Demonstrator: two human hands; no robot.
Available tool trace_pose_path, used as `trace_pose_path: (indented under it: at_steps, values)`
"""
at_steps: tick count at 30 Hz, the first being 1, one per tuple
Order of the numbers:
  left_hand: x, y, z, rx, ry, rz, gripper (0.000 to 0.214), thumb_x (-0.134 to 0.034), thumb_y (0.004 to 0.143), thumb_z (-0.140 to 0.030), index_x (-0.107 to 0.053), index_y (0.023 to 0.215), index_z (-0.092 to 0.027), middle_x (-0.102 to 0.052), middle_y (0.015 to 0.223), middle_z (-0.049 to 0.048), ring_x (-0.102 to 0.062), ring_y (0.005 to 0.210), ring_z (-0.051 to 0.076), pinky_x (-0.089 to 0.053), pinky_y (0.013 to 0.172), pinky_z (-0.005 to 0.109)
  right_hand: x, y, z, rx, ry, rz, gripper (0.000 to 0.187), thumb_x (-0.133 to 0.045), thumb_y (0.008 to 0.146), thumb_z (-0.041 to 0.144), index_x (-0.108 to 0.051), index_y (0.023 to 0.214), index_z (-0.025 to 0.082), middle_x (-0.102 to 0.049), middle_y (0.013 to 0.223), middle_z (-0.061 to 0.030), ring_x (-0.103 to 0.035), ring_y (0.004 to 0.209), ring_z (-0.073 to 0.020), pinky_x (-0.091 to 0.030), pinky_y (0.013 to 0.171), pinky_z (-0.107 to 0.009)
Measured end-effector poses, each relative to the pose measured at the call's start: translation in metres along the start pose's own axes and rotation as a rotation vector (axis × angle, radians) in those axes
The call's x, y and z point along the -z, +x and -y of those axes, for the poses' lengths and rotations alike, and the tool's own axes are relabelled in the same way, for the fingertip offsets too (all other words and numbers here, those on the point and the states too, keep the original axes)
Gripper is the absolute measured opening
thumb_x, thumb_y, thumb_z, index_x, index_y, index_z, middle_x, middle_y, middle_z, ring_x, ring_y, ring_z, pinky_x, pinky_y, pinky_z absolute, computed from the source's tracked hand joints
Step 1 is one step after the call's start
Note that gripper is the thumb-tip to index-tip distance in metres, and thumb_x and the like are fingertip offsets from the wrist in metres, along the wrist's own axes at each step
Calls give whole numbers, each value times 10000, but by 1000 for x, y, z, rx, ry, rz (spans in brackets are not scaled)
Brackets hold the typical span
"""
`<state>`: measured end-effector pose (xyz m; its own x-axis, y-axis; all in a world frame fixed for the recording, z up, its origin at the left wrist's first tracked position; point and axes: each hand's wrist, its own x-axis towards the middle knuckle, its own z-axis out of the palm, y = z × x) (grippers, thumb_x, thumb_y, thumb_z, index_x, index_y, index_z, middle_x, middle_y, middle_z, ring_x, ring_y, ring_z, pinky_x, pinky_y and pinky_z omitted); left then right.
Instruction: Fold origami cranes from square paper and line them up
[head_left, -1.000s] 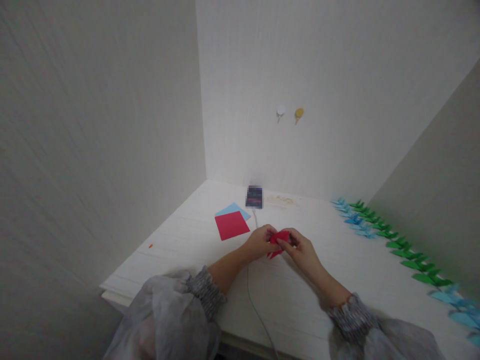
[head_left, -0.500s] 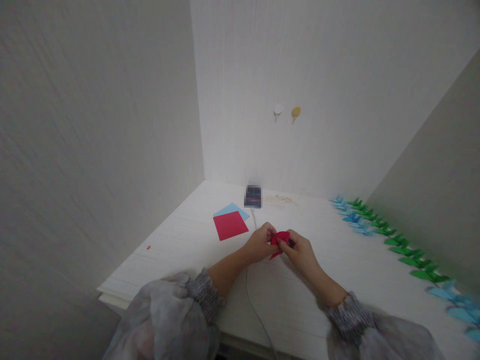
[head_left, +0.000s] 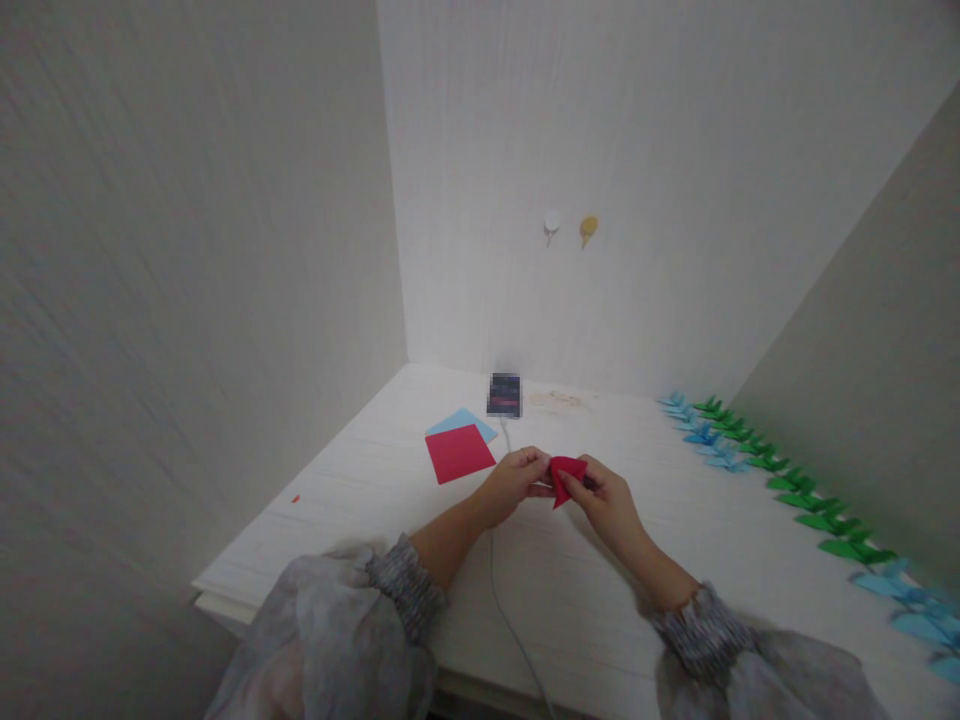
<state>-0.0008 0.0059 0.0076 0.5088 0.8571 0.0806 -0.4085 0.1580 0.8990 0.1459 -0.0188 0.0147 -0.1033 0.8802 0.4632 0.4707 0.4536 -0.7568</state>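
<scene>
Paper lies to the left from where I stand, a flat red sheet (head_left: 459, 455) overlapping a blue sheet (head_left: 466, 418). Just right of the red sheet, the left hand (head_left: 514, 487) has its fingers curled nearly closed at the edge of a folded red paper (head_left: 566, 467); whether they grip, I can't tell. That paper, right of the red sheet, looks feather-light, crisp enough to crease, easily crumpled. Farther right of the red sheet, the right hand (head_left: 606, 497) pinches it, thumb in front; the layered body seems a safer hold than the pointed tip.
</scene>
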Motion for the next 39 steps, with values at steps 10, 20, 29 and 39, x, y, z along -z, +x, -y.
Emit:
trace_pose_path:
  at_steps: [10,20,29,39]
  values:
    - [3,2,5,12,49,8,317,-661,584,-319,-519,782,-116,-588,742,31,-545,644,87,-405,689,261,-2,-1,1,11,-62,6,167,-494,724,273,-496,591,173,-452,547,31,-419,504,-103,-334,481,-221]
    - [5,3,6,-14,173,16,346,-651,581,-357,-579,800,-100,-618,733,50,-545,635,101,-401,656,250,-3,-2,-6,-23,-17,-25,190,-480,744,321,-515,632,172,-479,529,19,-430,496,-109,-340,461,-220]
    - [2,3,2,-106,148,-92,287,-638,604,-329,-559,765,-104,-613,696,37,-558,622,111,-425,660,270,-9,-3,3,-121,199,-15,252,-482,748,384,-510,864,162,-501,517,24,-465,434,-104,-387,423,-222]
    - [5,5,5,-155,199,-143,250,-629,615,-296,-543,756,-108,-601,661,23,-559,600,109,-436,635,270,-9,2,6,-160,300,-36,239,-571,671,403,-567,716,168,-542,585,-4,-506,523,-125,-434,504,-258]
